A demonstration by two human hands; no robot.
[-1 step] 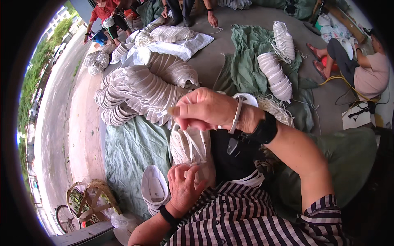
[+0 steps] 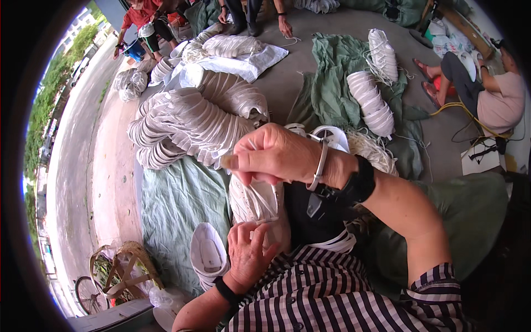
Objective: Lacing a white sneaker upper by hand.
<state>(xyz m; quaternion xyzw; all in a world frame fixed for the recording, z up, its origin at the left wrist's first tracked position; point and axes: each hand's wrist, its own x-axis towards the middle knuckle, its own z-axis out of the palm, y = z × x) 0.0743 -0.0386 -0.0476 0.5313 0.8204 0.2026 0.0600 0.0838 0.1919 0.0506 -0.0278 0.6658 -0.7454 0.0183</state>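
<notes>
A white canvas shoe (image 2: pixel 255 205) with loose laces lies before me, its toe end partly covered by my left hand (image 2: pixel 246 246). The fingers of that hand are bent over the shoe, and a short white lace end (image 2: pixel 266 220) shows at the fingertips. Above the shoe, my right hand (image 2: pixel 271 155) is closed in a pinch. A thin white strand, which looks like a shoelace (image 2: pixel 253 144), shows at its fingers; the rest is hidden by the hand. Left of my left hand stand nested white shoes (image 2: pixel 209 250).
Long stacks of nested white shoes (image 2: pixel 185 124) lie ahead on green cloth (image 2: pixel 180 205). Tied bundles (image 2: pixel 370 102) lie farther right. A woven basket (image 2: pixel 124 271) is at the lower left. Other people sit at the back and at right, near a yellow cable (image 2: pixel 470 110).
My right hand has shifted slightly left and down, its wrist turning a little. My left hand and the shoe keep their places.
</notes>
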